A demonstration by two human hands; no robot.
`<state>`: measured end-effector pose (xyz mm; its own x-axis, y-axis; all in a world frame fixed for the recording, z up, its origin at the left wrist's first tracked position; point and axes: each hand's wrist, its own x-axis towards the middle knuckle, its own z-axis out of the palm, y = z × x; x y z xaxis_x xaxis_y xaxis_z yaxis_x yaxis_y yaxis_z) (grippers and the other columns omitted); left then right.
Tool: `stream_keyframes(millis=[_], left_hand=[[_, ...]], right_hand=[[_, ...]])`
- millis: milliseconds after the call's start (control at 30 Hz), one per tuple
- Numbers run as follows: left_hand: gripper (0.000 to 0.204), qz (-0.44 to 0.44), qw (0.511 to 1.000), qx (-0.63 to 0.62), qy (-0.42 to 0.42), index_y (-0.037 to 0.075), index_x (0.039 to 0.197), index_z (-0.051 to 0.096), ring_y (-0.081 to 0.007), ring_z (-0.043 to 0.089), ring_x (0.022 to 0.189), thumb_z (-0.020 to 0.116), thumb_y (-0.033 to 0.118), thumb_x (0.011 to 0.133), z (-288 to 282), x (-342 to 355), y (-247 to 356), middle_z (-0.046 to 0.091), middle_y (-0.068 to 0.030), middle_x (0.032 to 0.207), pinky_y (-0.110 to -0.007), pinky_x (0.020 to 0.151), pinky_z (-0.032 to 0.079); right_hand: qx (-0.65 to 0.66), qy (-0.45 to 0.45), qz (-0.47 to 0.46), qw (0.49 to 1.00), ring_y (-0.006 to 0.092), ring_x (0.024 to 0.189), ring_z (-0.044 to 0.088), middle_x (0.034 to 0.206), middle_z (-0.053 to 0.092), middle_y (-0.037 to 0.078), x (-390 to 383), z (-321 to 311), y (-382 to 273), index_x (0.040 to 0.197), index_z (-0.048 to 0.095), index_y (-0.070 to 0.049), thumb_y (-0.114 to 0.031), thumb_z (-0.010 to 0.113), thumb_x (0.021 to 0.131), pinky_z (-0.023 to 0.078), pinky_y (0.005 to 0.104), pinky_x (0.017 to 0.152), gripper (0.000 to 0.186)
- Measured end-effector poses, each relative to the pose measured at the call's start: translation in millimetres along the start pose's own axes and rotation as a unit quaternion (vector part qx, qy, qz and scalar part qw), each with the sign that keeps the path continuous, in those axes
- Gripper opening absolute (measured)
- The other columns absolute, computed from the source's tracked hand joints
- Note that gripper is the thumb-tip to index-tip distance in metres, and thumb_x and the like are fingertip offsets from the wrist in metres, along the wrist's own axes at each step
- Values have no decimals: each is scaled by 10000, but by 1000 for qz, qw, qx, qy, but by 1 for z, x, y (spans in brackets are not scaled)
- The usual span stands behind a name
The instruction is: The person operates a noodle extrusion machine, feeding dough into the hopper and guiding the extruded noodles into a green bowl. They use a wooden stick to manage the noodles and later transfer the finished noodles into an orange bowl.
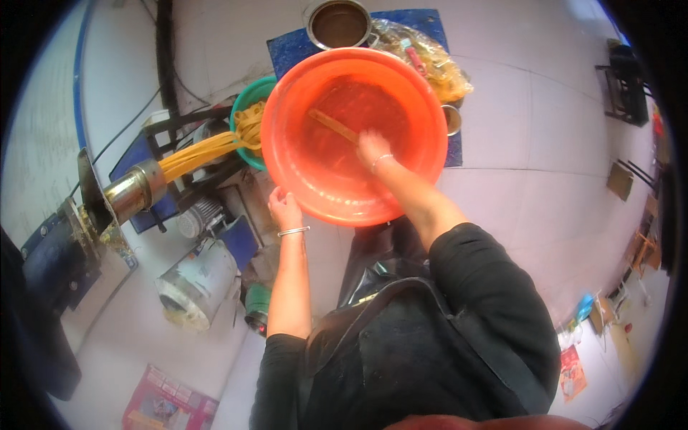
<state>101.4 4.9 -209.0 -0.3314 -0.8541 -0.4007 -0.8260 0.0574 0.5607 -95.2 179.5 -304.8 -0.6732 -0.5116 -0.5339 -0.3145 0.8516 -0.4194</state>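
My right hand (371, 147) is closed on a flat wooden stick (328, 123), which angles into a large orange plastic basin (293, 186); reddish, glossy contents or wet surface show inside. My left hand (285, 206) grips the basin's lower-left rim with curled fingers. Behind the basin's left side is a green basin (247, 98) holding yellow strands (197, 154) that stretch from the metal cylinder (132, 190) of a machine at left.
Beyond the basin, a steel pot (338, 25), a crumpled clear bag (451, 75) and a small bowl (451, 120) sit on a blue board (285, 48). Motors (197, 279) lie below left. Black racks (623, 86) and assorted clutter line the right.
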Motion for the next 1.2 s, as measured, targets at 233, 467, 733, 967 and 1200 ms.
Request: stream_keyframes(millis=[233, 467, 733, 967, 1200], left_hand=[[461, -46, 993, -110, 17, -62, 1258, 464, -211, 626, 901, 612, 91, 849, 7, 10, -14, 569, -177, 1154, -330, 803, 518], [385, -166, 965, -176, -98, -58, 1164, 515, -212, 629, 924, 673, 96, 848, 8, 21, -33, 610, -164, 1071, -315, 801, 534], [391, -164, 910, -356, -137, -67, 1207, 515, -265, 632, 936, 622, 64, 855, 34, 5, -30, 622, -156, 1098, -390, 818, 540], [365, -161, 913, -348, -137, -63, 1189, 539, -233, 629, 937, 614, 47, 850, 30, 3, -34, 626, -139, 1089, -371, 793, 536], [361, -104, 930, -320, -146, -68, 1190, 549, -192, 613, 948, 615, 56, 857, 26, 2, -34, 620, -107, 1097, -329, 824, 508]], right_hand=[[-17, -48, -58, 997, 354, 959, 597, 1031, 587, 209, 34, 30, -26, 1060, 560, -24, -119, 486, 847, 501, 463, 801, 245], [175, 33, -110, 978, 411, 797, 611, 813, 586, 238, -32, -92, -12, 960, 517, -34, -46, 537, 808, 484, 493, 707, 153], [76, 192, 11, 978, 401, 775, 626, 886, 647, 237, 40, -229, 100, 896, 629, -14, -346, 625, 856, 490, 462, 681, 335], [161, 221, -238, 932, 364, 859, 627, 893, 649, 190, 49, -157, 30, 922, 647, -31, -124, 608, 836, 501, 432, 748, 132], [-59, 205, -85, 973, 369, 992, 616, 1165, 597, 231, 150, 13, 14, 1073, 612, -58, -222, 430, 928, 515, 455, 817, 284]])
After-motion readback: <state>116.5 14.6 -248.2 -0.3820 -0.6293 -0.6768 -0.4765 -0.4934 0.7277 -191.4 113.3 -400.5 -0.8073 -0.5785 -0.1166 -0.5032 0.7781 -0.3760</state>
